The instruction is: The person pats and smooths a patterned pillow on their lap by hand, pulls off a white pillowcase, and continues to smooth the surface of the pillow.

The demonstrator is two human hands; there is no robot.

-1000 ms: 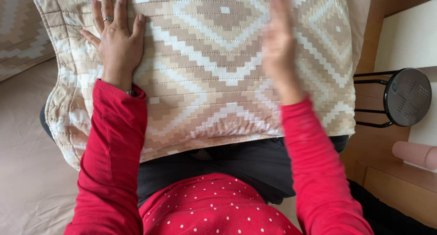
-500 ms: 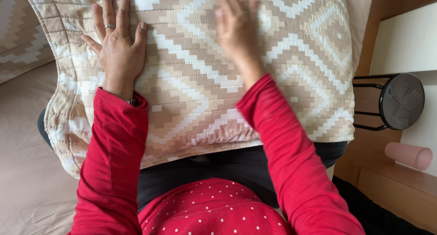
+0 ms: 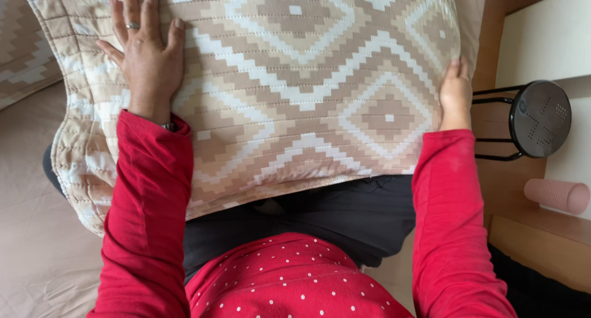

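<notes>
Two hands on a quilted pillow across the lap.

The beige bed sheet (image 3: 37, 256) lies underneath, and the pillow (image 3: 295, 84), patterned in tan and white diamonds, rests on the person's dark trousers. The left hand (image 3: 144, 53) presses flat on its top, fingers spread, ringed. The right hand (image 3: 454, 93) cups the pillow's right edge, fingers together. A black stool (image 3: 538, 118) stands beside a pink roller (image 3: 557, 196).

Beige diamond-patterned quilted pillow (image 3: 295, 90) lies flat, apparently across the lap.
</notes>
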